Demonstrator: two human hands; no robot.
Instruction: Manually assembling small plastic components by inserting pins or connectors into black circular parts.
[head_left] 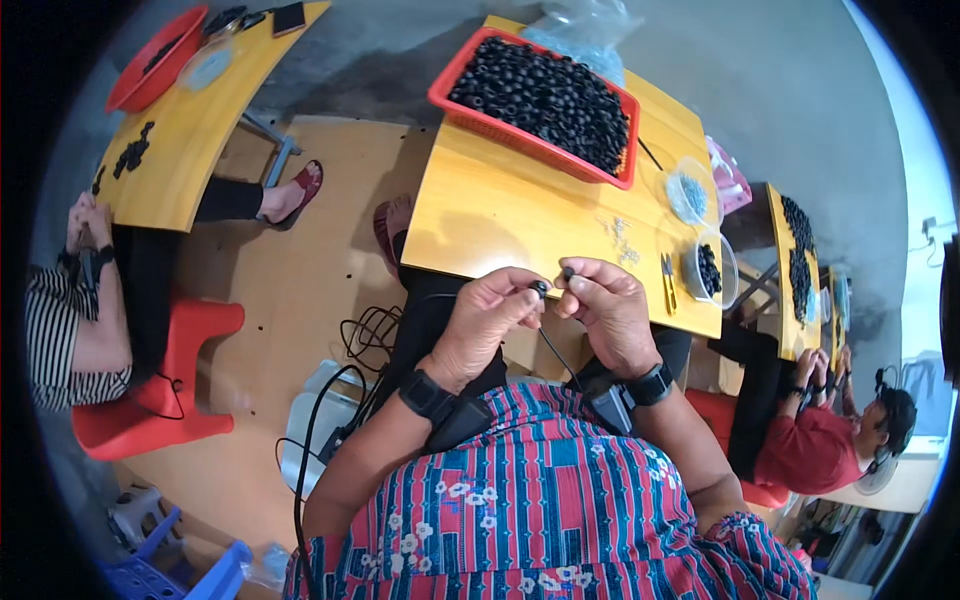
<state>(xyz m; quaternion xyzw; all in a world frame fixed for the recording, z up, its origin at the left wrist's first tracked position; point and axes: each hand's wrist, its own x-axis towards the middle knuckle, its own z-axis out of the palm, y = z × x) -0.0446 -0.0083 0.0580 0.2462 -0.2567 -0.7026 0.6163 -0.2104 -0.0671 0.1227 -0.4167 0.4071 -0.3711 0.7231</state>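
My left hand (488, 318) pinches a small black round part (540, 287) between thumb and fingertips. Close beside it, a second small dark piece (568, 273) sits in the pinch of my right hand (608, 306). The two pieces are held apart, just over the near edge of the yellow table (480, 225). What exactly they are is too small to tell. A red basket (436, 97) heaped with similar black parts (540, 100) stands farther back. Small pale bits (622, 240) lie loose to the right of my hands, beside yellow-handled tweezers or snips (669, 284).
Clear tubs hold blue pieces (690, 195) and black parts (709, 270) on the table's right. A plastic bag (590, 35) lies behind the basket. Cables (370, 335) hang and coil at my left. Co-workers sit left (80, 330) and right (815, 445), on red stools (170, 380).
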